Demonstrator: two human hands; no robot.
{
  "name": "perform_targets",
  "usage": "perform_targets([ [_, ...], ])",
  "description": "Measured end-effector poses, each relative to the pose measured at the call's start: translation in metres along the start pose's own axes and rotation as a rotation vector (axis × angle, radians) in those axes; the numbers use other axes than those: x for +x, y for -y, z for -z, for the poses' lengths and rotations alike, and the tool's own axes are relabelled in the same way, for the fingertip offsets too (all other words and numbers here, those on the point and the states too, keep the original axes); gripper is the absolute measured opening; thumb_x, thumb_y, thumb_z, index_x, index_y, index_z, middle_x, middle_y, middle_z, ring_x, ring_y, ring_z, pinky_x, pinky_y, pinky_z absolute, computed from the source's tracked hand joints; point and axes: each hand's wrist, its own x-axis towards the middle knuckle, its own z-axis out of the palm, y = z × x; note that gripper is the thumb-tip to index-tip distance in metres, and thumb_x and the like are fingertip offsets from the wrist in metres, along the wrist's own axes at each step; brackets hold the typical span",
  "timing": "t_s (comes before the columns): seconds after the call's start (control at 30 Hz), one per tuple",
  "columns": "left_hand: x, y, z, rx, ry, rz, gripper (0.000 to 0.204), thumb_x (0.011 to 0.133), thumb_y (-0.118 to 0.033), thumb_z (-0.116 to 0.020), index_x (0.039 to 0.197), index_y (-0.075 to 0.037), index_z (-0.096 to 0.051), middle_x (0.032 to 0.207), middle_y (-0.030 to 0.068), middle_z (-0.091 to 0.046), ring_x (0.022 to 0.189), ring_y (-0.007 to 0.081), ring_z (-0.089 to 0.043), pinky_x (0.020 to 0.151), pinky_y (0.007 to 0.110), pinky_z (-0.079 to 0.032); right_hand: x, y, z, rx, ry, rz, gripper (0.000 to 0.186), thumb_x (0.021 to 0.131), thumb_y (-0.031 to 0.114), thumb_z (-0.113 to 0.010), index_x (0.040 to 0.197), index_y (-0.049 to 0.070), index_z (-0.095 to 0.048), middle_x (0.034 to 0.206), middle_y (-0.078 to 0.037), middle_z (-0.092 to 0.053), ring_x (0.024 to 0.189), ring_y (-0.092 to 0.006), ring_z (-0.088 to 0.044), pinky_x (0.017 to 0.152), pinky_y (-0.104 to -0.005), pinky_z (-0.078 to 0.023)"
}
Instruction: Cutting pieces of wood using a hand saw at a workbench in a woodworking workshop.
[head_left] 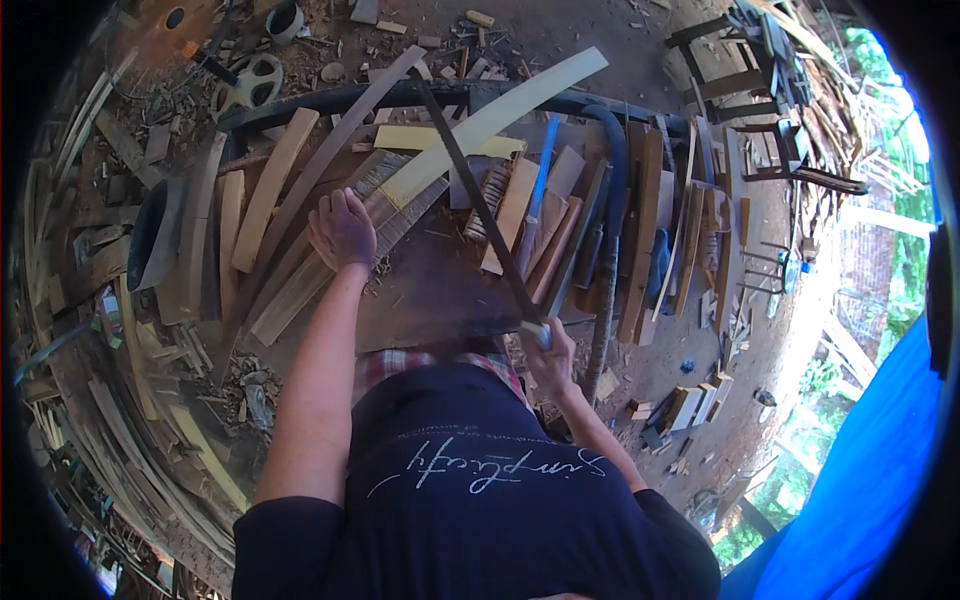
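Note:
A pale curved board (530, 90) lies diagonally over darker wooden boards (290, 300) on the workbench, with yellowish dust where its lower end meets them. My left hand (343, 225) grips the darker boards just left of that end, fingers curled over the wood. My right hand (551, 355), low at the right of the bench, is closed on the handle of a long, straight saw (480, 205). Its narrow dark blade slants up to the far left, crossing the pale board.
Offcuts, planks and a blue pipe (550, 140) line the bench (430, 290). Long strips (110, 420) pile at the left; a wheel-like metal part (245, 90) stands beyond. Stacked dark stools (720, 60), small blocks (695, 405) and a blue tarp (850, 470) are at the right.

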Motion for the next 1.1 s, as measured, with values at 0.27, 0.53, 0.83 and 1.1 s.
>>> perform_targets([
  [0.27, -0.006, 0.008, -0.003, -0.099, -0.02, 0.102, 0.022, 0.093, -0.027, -0.049, 0.084, -0.013, -0.064, 0.092, 0.0084, -0.063, 0.088, 0.0291, -0.058, 0.08, 0.047, -0.044, 0.026, 0.032, -0.053, -0.014, 0.044, 0.109, 0.022, 0.087, 0.013, -0.071, 0.098, 0.003, -0.054, 0.072, -0.014, -0.061, 0.064, -0.0192, -0.057, 0.059, -0.0352, -0.047],
  [0.53, -0.012, -0.002, -0.004, -0.35, -0.209, 0.215, 0.021, 0.089, -0.033, -0.058, 0.085, -0.013, -0.063, 0.089, 0.0047, -0.059, 0.094, 0.028, -0.055, 0.077, 0.049, -0.041, 0.04, 0.016, -0.049, -0.019, 0.116, 0.089, 0.022, 0.091, 0.015, -0.067, 0.097, 0.004, -0.049, 0.071, -0.007, -0.06, 0.063, -0.0129, -0.058, 0.055, -0.031, -0.047],
  [0.83, -0.014, -0.006, 0.003, -0.398, -0.08, 0.326, 0.019, 0.086, -0.03, -0.059, 0.088, -0.013, -0.066, 0.092, 0.0061, -0.057, 0.096, 0.0258, -0.05, 0.08, 0.043, -0.038, 0.062, 0.016, -0.04, 0.005, 0.259, 0.136, 0.027, 0.092, 0.016, -0.065, 0.107, 0.001, -0.049, 0.077, -0.005, -0.058, 0.061, -0.0105, -0.054, 0.052, -0.026, -0.044],
  [1.1, -0.01, -0.012, -0.009, -0.463, -0.142, 0.422, 0.017, 0.085, -0.023, -0.054, 0.091, -0.011, -0.064, 0.096, 0.0061, -0.055, 0.1, 0.024, -0.047, 0.082, 0.039, -0.037, 0.099, -0.027, -0.022, 0.017, 0.269, 0.023, 0.031, 0.09, 0.019, -0.07, 0.11, -0.001, -0.057, 0.09, -0.007, -0.063, 0.074, -0.0148, -0.059, 0.061, -0.0289, -0.048],
])
